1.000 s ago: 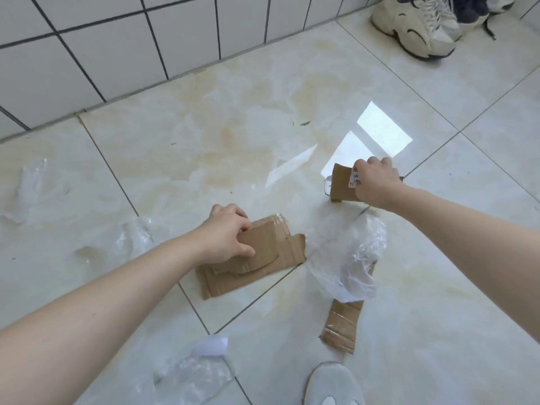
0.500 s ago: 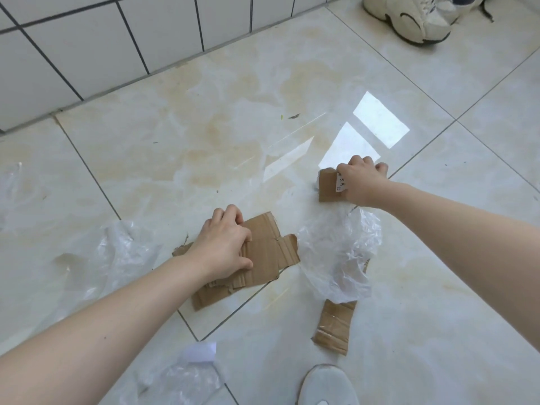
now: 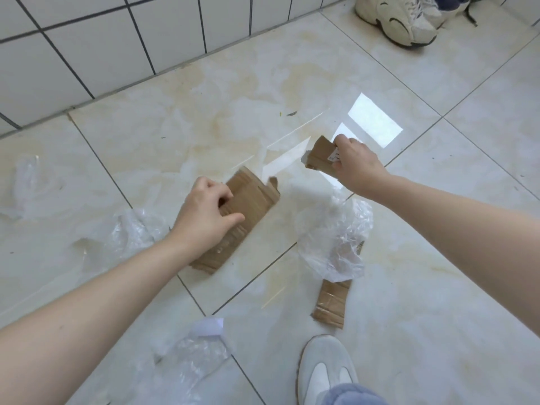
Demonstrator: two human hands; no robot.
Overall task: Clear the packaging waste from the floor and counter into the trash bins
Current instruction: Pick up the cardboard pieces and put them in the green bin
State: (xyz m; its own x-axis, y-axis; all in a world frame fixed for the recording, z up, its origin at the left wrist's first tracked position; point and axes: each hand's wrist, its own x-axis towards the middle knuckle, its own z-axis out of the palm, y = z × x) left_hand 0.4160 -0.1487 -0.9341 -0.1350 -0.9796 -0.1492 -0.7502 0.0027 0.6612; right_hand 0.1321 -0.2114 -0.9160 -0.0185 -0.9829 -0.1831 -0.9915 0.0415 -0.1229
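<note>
Lifting cardboard off floor: left hand [image 3: 204, 211] grips folded cardboard sheet [image 3: 248, 200], right hand [image 3: 358, 168] pinches labelled cardboard scrap [image 3: 320, 154]; both flat moments earlier. Crumpled plastic bag [image 3: 333, 238], cardboard strip [image 3: 331, 302] below right hand remain.

Bright daylight — window glare on glossy floor [image 3: 409, 258], edges bowed.

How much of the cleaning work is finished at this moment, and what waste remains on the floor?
Nothing shows as binned yet; no trash bin is in view. In hand: the left hand grips the large cardboard piece, and the right hand holds a small cardboard piece. Left on the floor: a cardboard strip, the crumpled plastic bag, and clear plastic wrap and.
</note>
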